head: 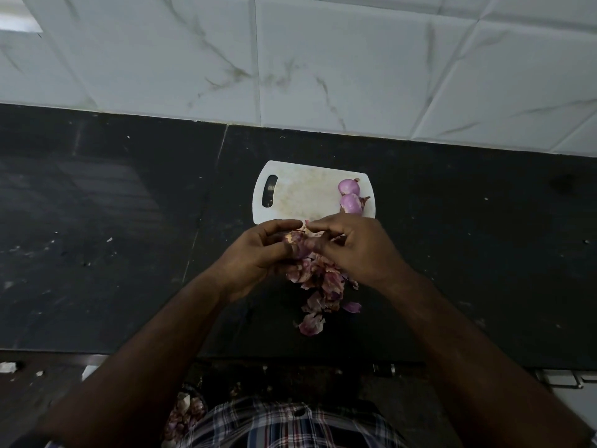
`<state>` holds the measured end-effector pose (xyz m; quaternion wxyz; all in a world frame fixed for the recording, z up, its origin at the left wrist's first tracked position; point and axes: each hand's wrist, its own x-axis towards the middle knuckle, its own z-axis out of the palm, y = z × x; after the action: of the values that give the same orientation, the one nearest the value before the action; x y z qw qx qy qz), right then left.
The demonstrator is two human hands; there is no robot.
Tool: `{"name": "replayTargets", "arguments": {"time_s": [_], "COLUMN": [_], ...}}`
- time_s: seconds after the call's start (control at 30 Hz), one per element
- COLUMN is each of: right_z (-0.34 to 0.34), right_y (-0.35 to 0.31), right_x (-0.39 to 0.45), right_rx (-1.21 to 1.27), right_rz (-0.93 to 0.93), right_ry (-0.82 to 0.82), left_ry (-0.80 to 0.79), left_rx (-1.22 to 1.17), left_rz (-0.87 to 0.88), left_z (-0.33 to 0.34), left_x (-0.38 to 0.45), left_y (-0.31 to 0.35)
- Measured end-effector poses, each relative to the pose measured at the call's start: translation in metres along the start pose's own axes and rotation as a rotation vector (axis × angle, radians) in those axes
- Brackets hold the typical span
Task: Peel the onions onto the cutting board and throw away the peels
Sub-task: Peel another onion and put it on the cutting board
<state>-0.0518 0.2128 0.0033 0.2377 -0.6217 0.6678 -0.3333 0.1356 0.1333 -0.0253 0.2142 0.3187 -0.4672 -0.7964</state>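
2 hands, left hand [255, 250] and right hand [358, 247], grip 1 onion [295, 245]; 2 peeled onions [349, 195] sit on 1 cutting board [300, 195]; peels [319, 286] litter the black desk [113, 221] below a tiled wall [290, 59].

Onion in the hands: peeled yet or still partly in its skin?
Partly in its skin. The onion, held by the left hand, shows bare purple flesh, with a yellowish dry patch at its top, where the right hand pinches.

Home kitchen, black stone counter [113, 221], marble-look wall tiles [323, 59], cutting board [300, 195]
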Motion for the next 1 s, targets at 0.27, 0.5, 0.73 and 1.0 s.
{"name": "replayTargets", "arguments": {"time_s": [0.27, 0.5, 0.73, 1.0], "right_z": [0.014, 0.015, 0.02, 0.019], "right_y": [0.009, 0.006, 0.005, 0.004], "right_x": [0.002, -0.006, -0.011, -0.011], "right_rx": [0.014, -0.036, -0.103, 0.023], "right_rz": [-0.089, -0.127, -0.189, -0.095], "right_ry": [0.144, 0.121, 0.188, 0.212], "left_ry": [-0.014, 0.07, 0.09, 0.103], "left_rx": [0.037, 0.047, 0.032, 0.039], "left_rz": [0.026, 0.015, 0.022, 0.012], "left_z": [0.002, 0.005, 0.014, 0.011], "left_x": [-0.002, -0.002, -0.004, -0.005], "left_y": [0.001, 0.001, 0.001, 0.004]}}
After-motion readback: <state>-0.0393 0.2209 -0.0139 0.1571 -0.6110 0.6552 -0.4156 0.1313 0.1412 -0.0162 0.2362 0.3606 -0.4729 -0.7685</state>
